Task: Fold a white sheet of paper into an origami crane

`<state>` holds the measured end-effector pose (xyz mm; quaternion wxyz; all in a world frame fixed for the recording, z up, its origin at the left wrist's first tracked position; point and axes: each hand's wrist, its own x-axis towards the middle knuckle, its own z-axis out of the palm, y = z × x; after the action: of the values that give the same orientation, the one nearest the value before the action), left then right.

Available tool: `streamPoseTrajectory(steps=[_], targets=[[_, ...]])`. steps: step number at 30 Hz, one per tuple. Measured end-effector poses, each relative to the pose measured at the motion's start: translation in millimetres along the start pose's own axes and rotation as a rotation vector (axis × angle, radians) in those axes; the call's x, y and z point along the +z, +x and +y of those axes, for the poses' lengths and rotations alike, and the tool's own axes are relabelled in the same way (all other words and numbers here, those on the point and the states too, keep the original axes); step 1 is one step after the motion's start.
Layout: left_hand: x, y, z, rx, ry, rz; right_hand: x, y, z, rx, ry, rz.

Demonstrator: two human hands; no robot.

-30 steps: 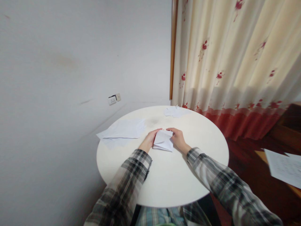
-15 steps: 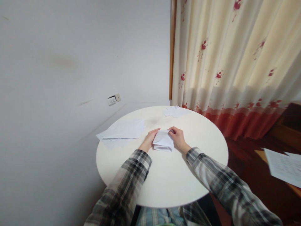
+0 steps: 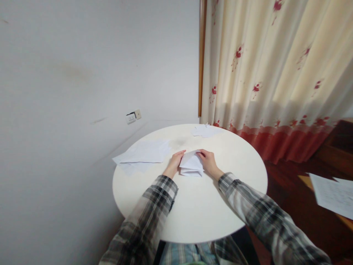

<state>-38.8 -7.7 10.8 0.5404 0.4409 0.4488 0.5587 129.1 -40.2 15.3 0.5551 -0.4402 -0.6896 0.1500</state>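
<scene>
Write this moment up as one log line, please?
left hand: on folded paper | right hand: pinching its top edge | paper: on round table | loose sheets: left of hands

No words, numbers, brands or signs are showing clearly enough to be read anywhere in this view. The white printed sheet of paper (image 3: 332,197) lying on the dark wooden surface at the right edge is carrying faint grey rows of print, but they are blurring into marks too small to make out. The small white folded paper (image 3: 191,164) and the loose white sheets (image 3: 145,152) lying on the round white table (image 3: 193,206) are showing no lettering.
</scene>
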Motion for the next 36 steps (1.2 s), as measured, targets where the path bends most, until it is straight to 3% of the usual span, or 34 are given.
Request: streamPoseTrajectory(steps=[15,24,31,36], targets=[[-0.8,-6.4,5.7,-0.009,0.0,0.009,-0.3,1.2,-0.5,-0.013,-0.008,0.002],[-0.4,-4.5,3.1,0.038,-0.027,0.01,2.1,0.9,2.1,0.074,0.106,0.047],[-1.1,-2.9,-1.3,0.041,-0.028,-0.091,1.8,0.8,6.1,0.053,0.232,0.054],[-3.7,-1.2,-3.1,0.021,-0.042,-0.134,-1.2,1.7,2.5,0.156,0.232,0.074]])
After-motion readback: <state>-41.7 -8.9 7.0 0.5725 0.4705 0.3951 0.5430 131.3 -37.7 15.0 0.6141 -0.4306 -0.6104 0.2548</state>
